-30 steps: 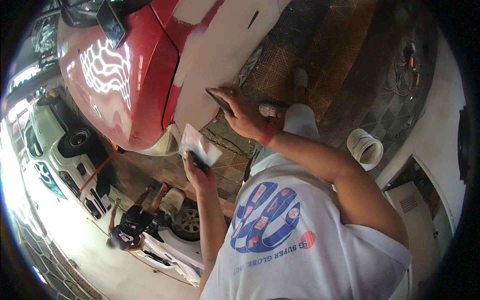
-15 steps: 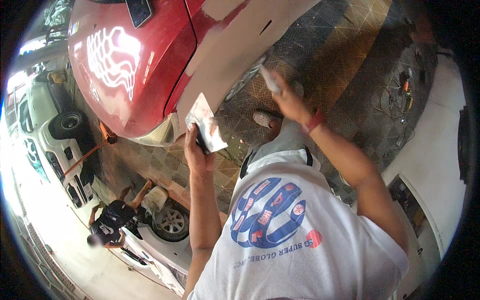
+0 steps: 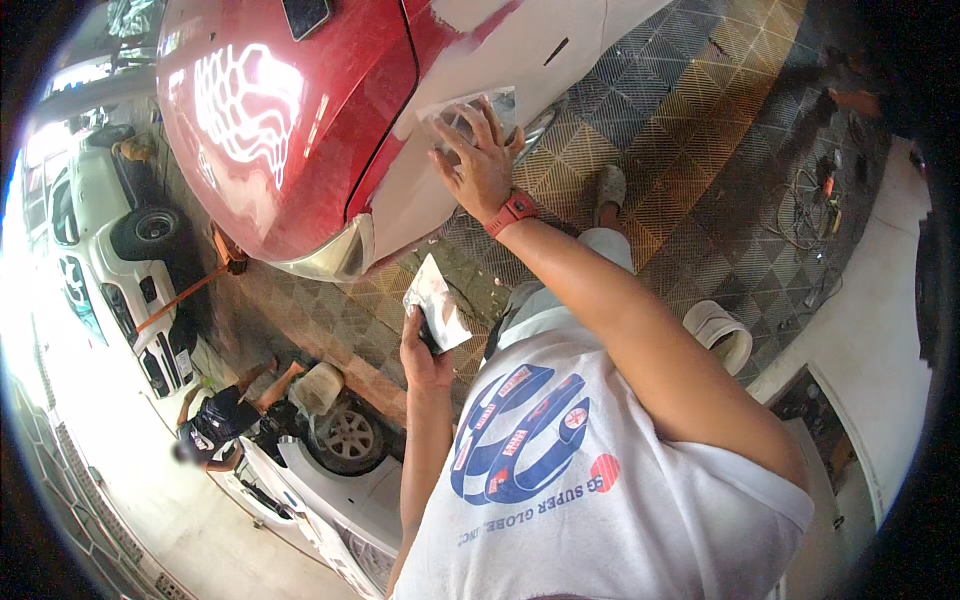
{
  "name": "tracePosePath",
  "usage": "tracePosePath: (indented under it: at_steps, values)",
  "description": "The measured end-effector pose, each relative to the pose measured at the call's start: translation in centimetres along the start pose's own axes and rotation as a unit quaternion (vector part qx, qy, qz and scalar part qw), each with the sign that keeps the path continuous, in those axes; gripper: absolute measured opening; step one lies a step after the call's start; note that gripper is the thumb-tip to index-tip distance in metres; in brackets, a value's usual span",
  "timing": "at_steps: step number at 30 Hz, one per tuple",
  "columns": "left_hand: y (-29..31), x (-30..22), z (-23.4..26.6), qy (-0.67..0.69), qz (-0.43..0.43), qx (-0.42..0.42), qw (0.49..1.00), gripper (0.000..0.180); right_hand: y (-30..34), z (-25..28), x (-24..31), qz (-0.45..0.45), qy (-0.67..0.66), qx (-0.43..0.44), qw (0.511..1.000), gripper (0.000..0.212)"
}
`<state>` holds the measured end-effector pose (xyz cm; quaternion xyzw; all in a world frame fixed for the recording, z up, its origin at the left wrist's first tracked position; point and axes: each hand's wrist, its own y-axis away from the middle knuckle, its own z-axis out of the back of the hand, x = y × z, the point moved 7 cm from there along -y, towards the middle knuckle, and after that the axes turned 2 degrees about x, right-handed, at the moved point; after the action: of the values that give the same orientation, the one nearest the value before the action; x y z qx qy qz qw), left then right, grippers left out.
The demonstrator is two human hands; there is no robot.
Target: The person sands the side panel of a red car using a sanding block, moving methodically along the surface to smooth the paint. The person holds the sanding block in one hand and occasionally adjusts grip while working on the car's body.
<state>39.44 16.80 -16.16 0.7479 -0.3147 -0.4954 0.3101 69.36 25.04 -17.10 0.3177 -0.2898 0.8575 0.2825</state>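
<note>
My right hand (image 3: 480,168), with a red watch at the wrist, is over the front fender of a red car (image 3: 255,150). Its fingers fan out across a thin, pale, see-through rectangular spreader (image 3: 497,104), pressing it against the dull pinkish-grey coating (image 3: 400,195) on the fender. The palm side is hidden. Lower and to the left, my left hand (image 3: 425,360) grips a white mixing board (image 3: 438,300) smeared with grey and pinkish paste. A dark edge shows by its fingers. The board is held tilted, apart from the car.
The car's headlight (image 3: 345,252) is left of my hands. Patterned floor tiles (image 3: 690,130) spread to the right, with a white bucket (image 3: 718,335) and tangled cables (image 3: 810,205). At lower left, another person (image 3: 225,420) works by a white car (image 3: 340,500); an orange-handled jack (image 3: 228,252) stands beyond.
My right hand has swung left and forward from beside the wheel onto the fender, bringing the spreader against the coating. The left hand with the board sits slightly lower and farther right.
</note>
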Motion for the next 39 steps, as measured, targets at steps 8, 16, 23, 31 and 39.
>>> tracePosePath:
  at_steps: [8, 16, 23, 31, 39]
  values:
    - [-0.2, -1.4, 1.0, 0.0, -0.022, -0.008, 1.0, 0.039, -2.2, 0.5, -2.8, -0.022, 0.033, -0.071, 0.997, 0.052]
    - [-0.7, -1.2, 1.4, -0.038, -0.037, 0.006, 0.999, 0.039, -5.4, 2.5, -6.8, -0.036, 0.041, -0.11, 0.992, 0.049]
    - [-1.0, -1.0, 2.4, -0.051, -0.039, -0.002, 0.998, 0.041, -8.3, 4.2, -10.0, -0.028, 0.007, -0.161, 0.987, 0.049]
    - [-0.9, -0.8, 1.3, -0.053, -0.039, -0.021, 0.998, 0.04, -4.9, 3.5, -5.2, -0.003, -0.045, -0.104, 0.994, 0.051]
    - [-0.7, -1.2, 0.5, -0.005, -0.04, -0.028, 0.999, 0.04, -3.5, 1.7, -4.1, -0.017, -0.002, -0.073, 0.997, 0.047]
